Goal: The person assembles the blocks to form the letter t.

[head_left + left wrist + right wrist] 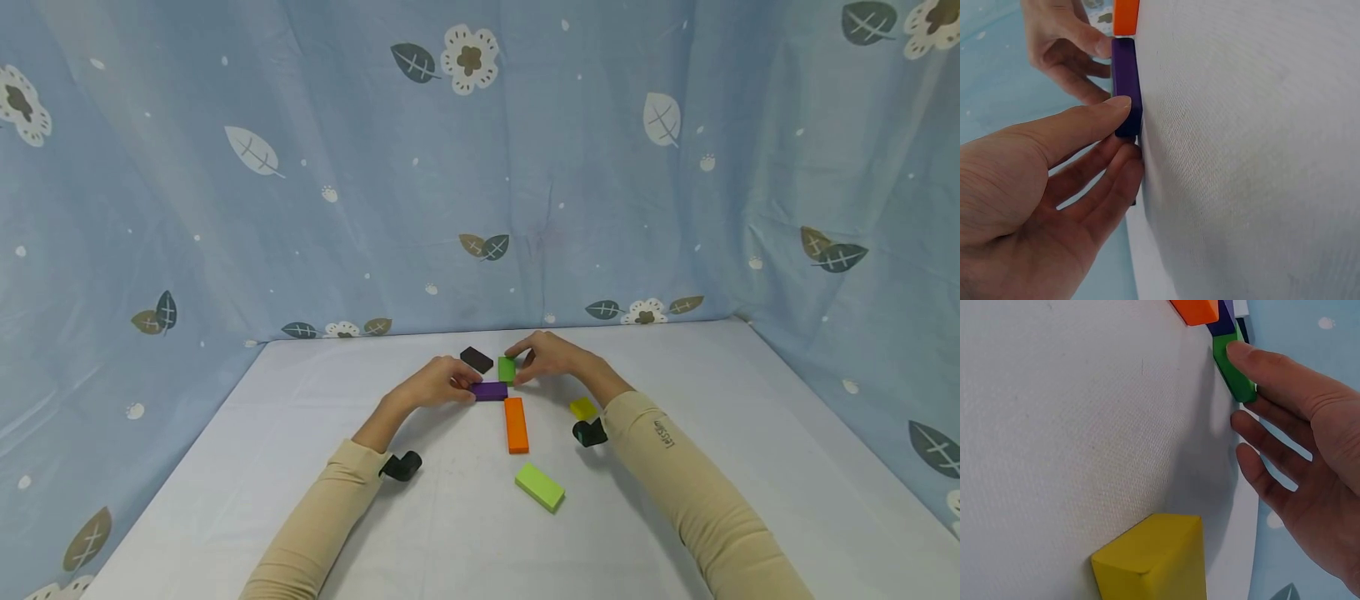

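Observation:
My left hand grips the left end of a purple block, its thumb on the near face and fingers curled behind it. In the left wrist view the purple block lies flat along the cloth. My right hand holds a green block between thumb and index finger, beyond the purple one. The right wrist view shows the thumb on the green block, its other fingers spread off the block. An orange block lies near the purple block's right end, pointing toward me.
Behind the left hand lies a black block. A yellow block sits by the right wrist, and a lime-green block lies nearer to me. A white cloth covers the table; a blue patterned curtain hangs around it.

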`<state>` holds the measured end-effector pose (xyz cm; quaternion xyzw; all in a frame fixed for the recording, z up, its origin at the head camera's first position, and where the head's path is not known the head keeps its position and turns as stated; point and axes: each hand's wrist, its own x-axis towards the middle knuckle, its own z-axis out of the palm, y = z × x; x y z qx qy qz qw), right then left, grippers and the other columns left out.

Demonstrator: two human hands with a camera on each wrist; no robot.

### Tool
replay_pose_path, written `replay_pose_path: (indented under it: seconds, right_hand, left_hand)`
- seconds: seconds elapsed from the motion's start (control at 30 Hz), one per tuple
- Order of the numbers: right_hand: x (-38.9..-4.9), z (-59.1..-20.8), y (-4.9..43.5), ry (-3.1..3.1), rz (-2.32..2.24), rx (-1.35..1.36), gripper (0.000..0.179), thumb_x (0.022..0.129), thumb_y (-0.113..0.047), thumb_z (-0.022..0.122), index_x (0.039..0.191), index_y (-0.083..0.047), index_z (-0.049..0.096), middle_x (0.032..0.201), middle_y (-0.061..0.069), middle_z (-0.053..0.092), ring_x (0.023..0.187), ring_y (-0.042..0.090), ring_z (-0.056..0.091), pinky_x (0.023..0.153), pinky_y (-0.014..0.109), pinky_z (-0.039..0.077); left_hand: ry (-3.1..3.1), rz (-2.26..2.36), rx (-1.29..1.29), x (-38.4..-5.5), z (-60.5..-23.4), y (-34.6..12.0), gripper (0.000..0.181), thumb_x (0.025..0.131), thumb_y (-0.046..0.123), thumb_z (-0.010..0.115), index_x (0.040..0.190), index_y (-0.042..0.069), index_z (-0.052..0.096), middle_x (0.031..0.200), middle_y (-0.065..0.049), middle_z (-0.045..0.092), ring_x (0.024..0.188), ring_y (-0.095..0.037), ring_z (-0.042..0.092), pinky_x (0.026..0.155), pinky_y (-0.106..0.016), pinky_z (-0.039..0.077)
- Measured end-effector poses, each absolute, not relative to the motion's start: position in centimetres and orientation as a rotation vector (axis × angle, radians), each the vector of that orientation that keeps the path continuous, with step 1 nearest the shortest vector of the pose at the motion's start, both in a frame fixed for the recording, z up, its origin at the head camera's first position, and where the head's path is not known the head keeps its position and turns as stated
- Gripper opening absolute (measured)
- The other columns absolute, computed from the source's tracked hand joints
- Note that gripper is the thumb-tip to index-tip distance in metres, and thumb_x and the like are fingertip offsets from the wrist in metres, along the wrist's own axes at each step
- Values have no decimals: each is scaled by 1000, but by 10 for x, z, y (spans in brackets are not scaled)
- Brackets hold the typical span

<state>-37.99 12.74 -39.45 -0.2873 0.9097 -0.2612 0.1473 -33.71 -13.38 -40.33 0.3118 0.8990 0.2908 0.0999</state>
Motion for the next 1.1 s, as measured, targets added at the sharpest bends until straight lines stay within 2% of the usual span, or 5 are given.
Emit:
replay_pose_path:
  seconds: [0.73,1.1]
  right_hand:
    - [-378,-393,126,2611,-757,-844,57,82,-29,80,133,-11,62,131,6,66,99,19,67,93,34,55]
    - [-376,-391,130,2636,-732,-774,57,84,-35,78,134,-14,61,135,4,63,107,21,65,98,39,53]
  left_hand:
    - [2644,894,913,-334,-403,-137,36,87,11,74,121,0,67,108,-11,73,94,-17,69,89,-30,57]
    - [2727,852,933,-336,-404,-148,34,91,20,70,117,-2,69,101,-11,75,88,-17,70,80,-29,58]
